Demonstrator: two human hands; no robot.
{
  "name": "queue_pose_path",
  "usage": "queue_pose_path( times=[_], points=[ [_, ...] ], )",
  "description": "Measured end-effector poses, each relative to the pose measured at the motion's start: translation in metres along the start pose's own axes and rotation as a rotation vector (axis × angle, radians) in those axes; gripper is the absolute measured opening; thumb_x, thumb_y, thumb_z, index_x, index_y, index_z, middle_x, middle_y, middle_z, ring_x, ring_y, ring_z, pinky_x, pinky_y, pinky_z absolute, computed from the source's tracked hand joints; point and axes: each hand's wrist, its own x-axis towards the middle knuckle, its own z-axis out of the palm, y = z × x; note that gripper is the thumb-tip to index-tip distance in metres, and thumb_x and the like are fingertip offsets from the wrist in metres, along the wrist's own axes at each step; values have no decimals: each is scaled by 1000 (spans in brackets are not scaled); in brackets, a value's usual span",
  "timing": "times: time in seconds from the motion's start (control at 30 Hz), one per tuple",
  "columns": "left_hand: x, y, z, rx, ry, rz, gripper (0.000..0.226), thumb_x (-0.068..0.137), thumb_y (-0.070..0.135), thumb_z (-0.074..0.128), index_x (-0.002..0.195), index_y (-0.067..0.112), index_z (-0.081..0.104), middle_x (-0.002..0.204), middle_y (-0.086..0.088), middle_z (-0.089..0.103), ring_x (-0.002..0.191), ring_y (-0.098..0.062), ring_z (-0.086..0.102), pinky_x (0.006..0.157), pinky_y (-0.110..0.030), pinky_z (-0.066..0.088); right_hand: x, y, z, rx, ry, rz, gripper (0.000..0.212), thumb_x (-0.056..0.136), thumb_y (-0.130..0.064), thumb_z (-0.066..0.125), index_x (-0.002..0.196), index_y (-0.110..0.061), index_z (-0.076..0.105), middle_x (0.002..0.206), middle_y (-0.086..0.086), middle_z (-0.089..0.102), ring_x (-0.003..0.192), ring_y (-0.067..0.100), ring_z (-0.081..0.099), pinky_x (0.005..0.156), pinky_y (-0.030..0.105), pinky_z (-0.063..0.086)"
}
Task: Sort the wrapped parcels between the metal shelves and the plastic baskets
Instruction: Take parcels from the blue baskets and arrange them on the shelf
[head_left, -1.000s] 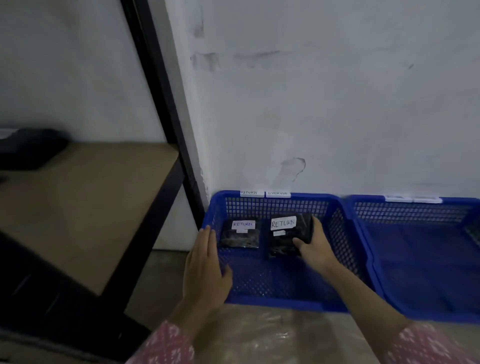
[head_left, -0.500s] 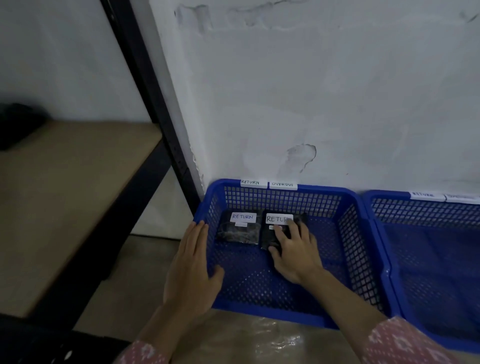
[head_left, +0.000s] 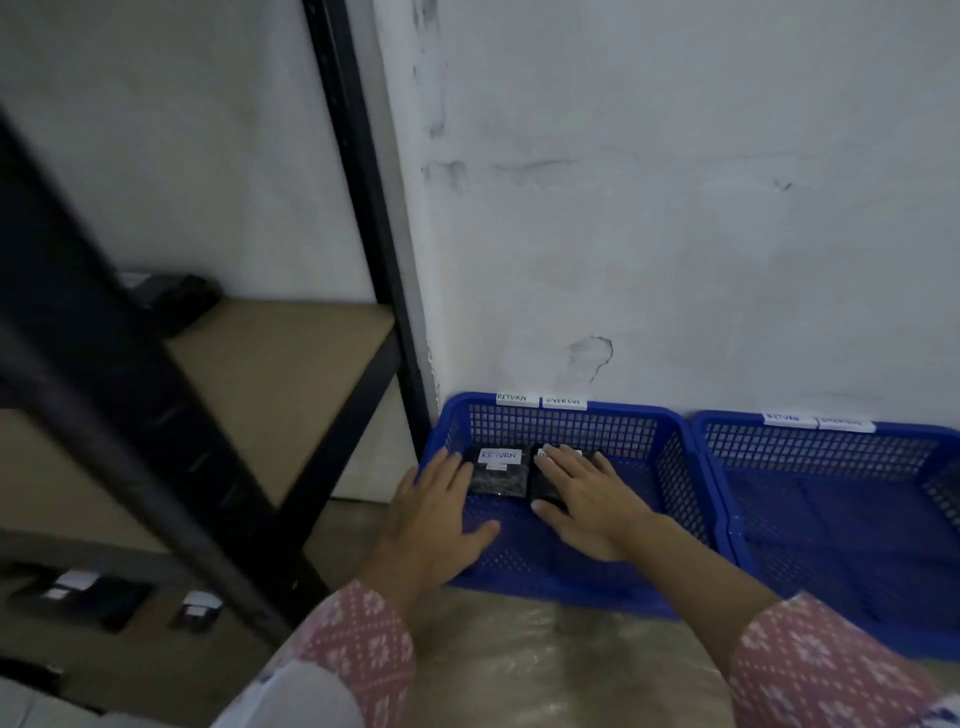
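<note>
Beside basket (head_left: 675, 452), black shelf post (head_left: 363, 208) (upright).

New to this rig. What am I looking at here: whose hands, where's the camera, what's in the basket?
No robot here: a person wearing a head camera that looks forward and down, so the two bare hands are theirs. The left hand rests open across the left rim of the blue plastic mesh basket, which sits on the floor against the white wall. Inside lie two dark wrapped parcels side by side. The left dark parcel shows a white RETURN label. The right hand lies flat on the right dark parcel, fingers straight, hiding its label. A second blue basket stands to the right and a black metal shelf to the left.
</note>
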Motion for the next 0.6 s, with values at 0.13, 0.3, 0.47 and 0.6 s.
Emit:
queue_pose_path(
  times=[0.13,0.3,0.47,0.6],
  points=[
    [-52,5,-43,63,-62,131,84,88,64,35,149,16,3,158,2,-1,144,-13,-5,117,-36,2,-44,-42,-28,-37,0,0,68,97,-51,25,151,-18,0,159,-1,-7,146,17,-7,119,42,0],
    [-143,-6,-76,128,-12,223,87,86,69,32,150,16,8,158,0,4,144,-14,3,117,-34,6,-109,-111,-57,-61,67,13,71,96,-55,27,151,-19,-1,159,-1,-6,146,16,-4,119,41,1],
    [-247,-45,-108,153,87,199,94,81,75,30,150,16,5,158,1,1,144,-13,-2,116,-37,1,-176,-194,-76,-91,187,-27,77,94,-58,28,150,-17,-4,159,1,-7,146,16,-5,118,41,0],
    [-325,-85,-147,144,166,138,99,79,78,31,149,16,0,158,1,-5,143,-11,-7,114,-36,-3,-215,-262,-91,-122,234,-67,79,93,-60,27,150,-18,-7,159,1,-9,146,15,-8,118,43,0]
  ],
)
